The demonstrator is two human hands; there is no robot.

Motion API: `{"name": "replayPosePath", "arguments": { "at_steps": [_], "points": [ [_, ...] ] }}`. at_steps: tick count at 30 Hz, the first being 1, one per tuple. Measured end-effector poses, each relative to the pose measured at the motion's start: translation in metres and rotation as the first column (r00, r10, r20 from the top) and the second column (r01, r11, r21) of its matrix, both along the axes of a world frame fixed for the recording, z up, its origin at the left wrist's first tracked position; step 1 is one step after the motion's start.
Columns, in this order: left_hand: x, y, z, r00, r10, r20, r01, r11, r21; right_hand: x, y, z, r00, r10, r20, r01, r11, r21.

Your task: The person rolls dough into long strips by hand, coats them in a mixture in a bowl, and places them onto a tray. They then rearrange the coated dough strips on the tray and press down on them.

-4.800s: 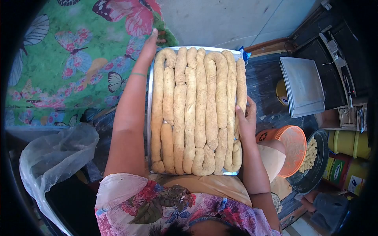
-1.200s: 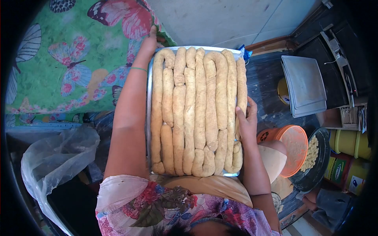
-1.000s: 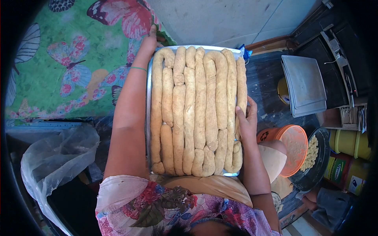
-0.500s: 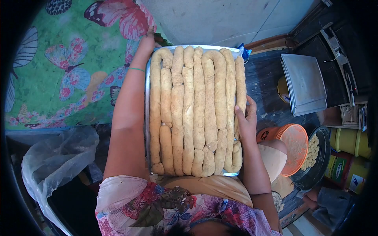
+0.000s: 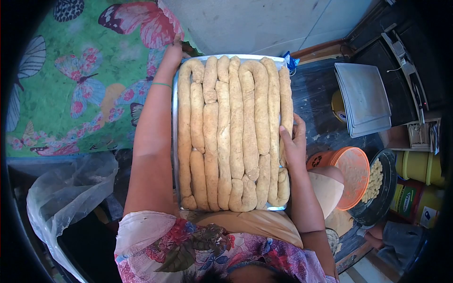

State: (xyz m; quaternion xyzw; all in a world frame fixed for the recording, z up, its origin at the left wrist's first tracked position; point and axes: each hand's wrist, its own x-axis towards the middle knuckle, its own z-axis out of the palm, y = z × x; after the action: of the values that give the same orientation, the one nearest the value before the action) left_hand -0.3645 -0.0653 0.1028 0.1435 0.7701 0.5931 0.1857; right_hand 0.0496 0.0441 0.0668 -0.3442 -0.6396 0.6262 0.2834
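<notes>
A metal tray (image 5: 176, 141) rests over my lap, covered with several long rolls of dough (image 5: 237, 127) laid side by side, some bent back on themselves. My right hand (image 5: 295, 141) grips the right side of the tray, its thumb against the outermost roll and its fingers around the edge. At the tray's upper left corner is my left hand (image 5: 175, 49), beside the hanging edge of the green butterfly cloth (image 5: 108, 94). Its fingers are partly hidden, and what they hold is unclear.
On the right are an orange bucket (image 5: 351, 179), a black basin (image 5: 389, 188) with small dough pieces, stacked flat trays (image 5: 363, 99) and yellow containers (image 5: 420, 167). Clear plastic (image 5: 66, 188) hangs at the left. A person's hand (image 5: 375, 238) shows at the lower right.
The tray and my hands have shifted very slightly to the left in view. My right hand keeps its grip on the tray.
</notes>
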Motion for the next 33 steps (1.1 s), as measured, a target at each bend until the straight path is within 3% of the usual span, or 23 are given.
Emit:
{"name": "replayPosePath", "arguments": {
  "at_steps": [33],
  "points": [
    [0.011,-0.004,0.004,1.000,0.009,0.000,-0.009,0.999,0.037,0.000,0.002,-0.005,1.000,0.013,-0.016,-0.012,0.999,0.039]
  ]
}}
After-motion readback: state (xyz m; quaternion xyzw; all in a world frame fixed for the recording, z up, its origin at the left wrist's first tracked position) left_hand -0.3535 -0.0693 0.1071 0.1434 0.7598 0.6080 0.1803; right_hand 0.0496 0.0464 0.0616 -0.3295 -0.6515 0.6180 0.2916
